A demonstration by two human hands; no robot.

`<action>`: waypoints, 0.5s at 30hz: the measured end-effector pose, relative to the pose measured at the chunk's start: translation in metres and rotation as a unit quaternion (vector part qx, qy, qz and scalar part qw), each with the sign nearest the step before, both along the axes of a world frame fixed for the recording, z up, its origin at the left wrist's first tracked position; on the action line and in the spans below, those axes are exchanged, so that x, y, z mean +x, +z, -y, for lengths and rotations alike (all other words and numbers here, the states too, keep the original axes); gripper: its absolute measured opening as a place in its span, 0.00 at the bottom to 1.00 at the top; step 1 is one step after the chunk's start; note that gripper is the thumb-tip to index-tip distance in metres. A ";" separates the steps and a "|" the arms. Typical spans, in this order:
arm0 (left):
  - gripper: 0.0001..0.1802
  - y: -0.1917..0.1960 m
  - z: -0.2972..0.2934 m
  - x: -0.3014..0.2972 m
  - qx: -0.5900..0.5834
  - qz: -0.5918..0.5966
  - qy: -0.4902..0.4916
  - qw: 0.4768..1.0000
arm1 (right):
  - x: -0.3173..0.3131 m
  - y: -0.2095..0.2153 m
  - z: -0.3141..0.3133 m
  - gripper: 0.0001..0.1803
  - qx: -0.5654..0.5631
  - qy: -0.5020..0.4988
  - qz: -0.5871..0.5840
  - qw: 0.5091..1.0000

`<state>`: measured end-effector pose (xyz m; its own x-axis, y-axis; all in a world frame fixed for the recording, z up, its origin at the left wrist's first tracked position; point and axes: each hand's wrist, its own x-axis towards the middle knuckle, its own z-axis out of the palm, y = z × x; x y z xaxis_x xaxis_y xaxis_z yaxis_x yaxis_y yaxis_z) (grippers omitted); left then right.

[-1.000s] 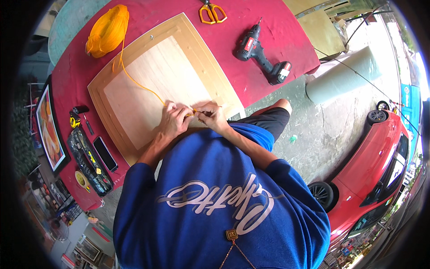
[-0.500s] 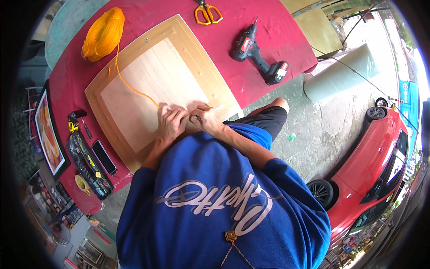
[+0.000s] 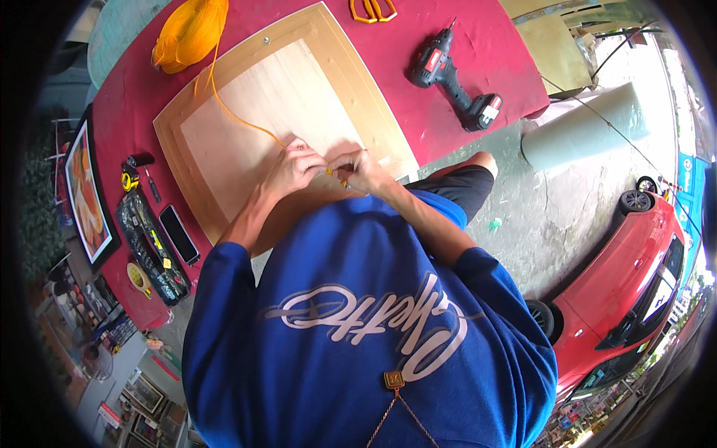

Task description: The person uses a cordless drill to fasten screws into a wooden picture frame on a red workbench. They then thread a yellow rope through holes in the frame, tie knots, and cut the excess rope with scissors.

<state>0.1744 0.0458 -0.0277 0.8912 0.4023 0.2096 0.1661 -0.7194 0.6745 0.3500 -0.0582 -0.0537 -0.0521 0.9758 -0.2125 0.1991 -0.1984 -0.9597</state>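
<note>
Left hand (image 3: 295, 166) and right hand (image 3: 360, 170) near each other, both pinched on orange string (image 3: 328, 172), a short bit showing between. Below them, wooden board (image 3: 276, 86) on red cloth (image 3: 493, 63). String runs from the left hand to an orange bundle (image 3: 190, 37), beyond and left. Drill (image 3: 453, 82) beyond, right; scissors handles (image 3: 373, 9) farther ahead. Phone (image 3: 179, 234) left of grip.

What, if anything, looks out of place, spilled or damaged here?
A small green scrap lies alone on the grey floor, to the person's right; possibly dropped litter, though its kind is unclear. Nothing on the red-covered table looks spilled or broken.
</note>
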 end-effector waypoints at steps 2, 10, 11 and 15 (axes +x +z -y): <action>0.03 -0.002 -0.001 0.001 0.011 0.025 0.010 1.000 | -0.002 0.000 0.000 0.14 -0.065 -0.020 -0.081 0.994; 0.03 -0.005 -0.010 0.000 -0.026 -0.018 0.039 0.999 | -0.008 -0.001 -0.009 0.20 -0.042 -0.058 -0.146 0.987; 0.03 -0.003 -0.019 0.000 -0.029 -0.023 0.029 0.999 | -0.005 0.003 -0.011 0.19 -0.064 -0.035 -0.106 0.992; 0.05 0.016 -0.064 -0.005 -0.155 -0.085 0.071 0.982 | -0.008 -0.014 -0.023 0.14 -0.057 -0.069 -0.175 0.981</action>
<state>0.1697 0.1094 -0.0116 0.8326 0.5466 -0.0895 0.3790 -0.4444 0.8117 0.3419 -0.0356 -0.0680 -0.0094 0.9498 -0.3128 -0.1741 -0.3096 -0.9348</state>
